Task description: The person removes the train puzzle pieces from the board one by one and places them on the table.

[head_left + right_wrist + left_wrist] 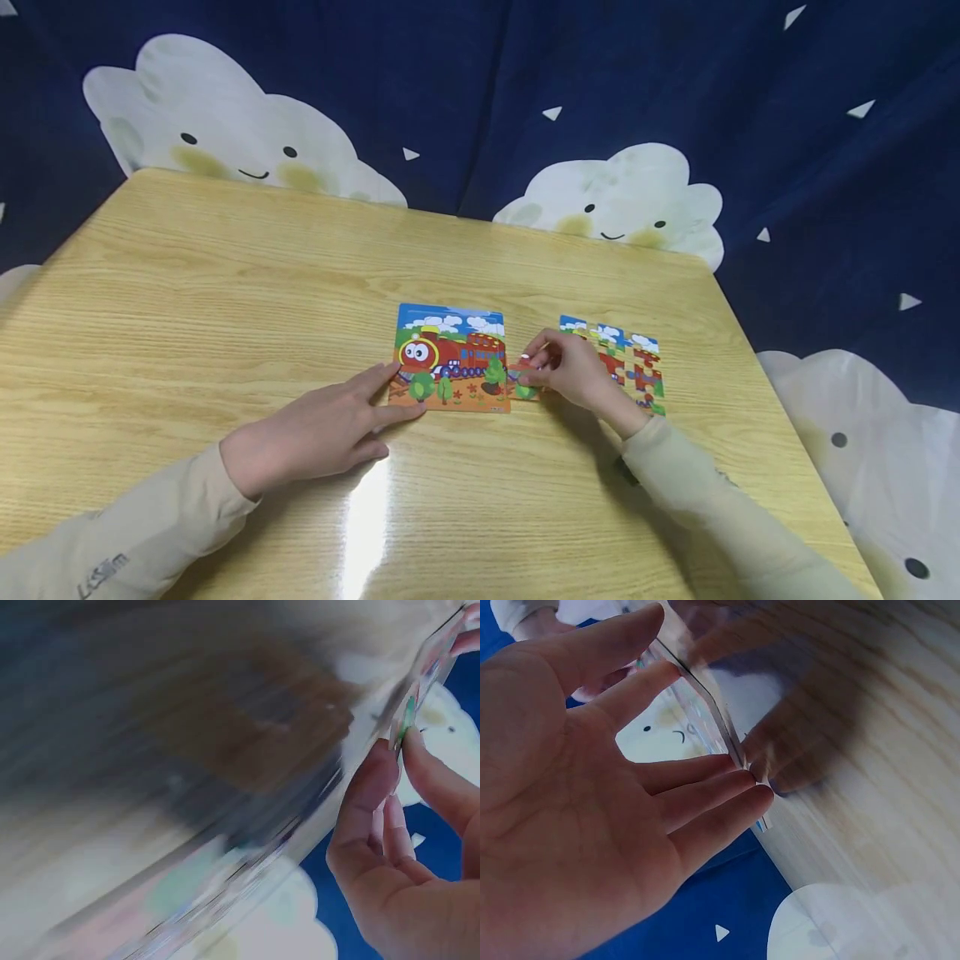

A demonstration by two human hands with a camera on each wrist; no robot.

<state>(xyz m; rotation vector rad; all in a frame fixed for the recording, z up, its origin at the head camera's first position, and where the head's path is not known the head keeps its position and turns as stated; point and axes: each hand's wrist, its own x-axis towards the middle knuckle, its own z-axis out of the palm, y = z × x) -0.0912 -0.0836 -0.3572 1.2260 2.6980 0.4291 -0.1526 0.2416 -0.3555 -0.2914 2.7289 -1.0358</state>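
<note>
A train picture puzzle board (465, 392) lies flat on the table, its cartoon red engine facing left. My left hand (322, 429) rests at the board's left side, fingers extended and fingertips touching its left and lower edges. In the left wrist view those fingertips meet the thin edge of the board (718, 720). Between thumb and forefinger, my right hand (576, 371) pinches a puzzle piece (528, 390) printed in red, green and orange, right beside the board's right edge. The right wrist view shows the pinched puzzle piece (407, 716) tilted on edge.
Right of my right hand lie several more puzzle pieces (647, 379) in loose columns, partly hidden by that hand. The wooden table (247, 275) ends at a dark blue curtain (420, 75) with smiling white clouds. A small dark object (626, 472) shows beside the right sleeve.
</note>
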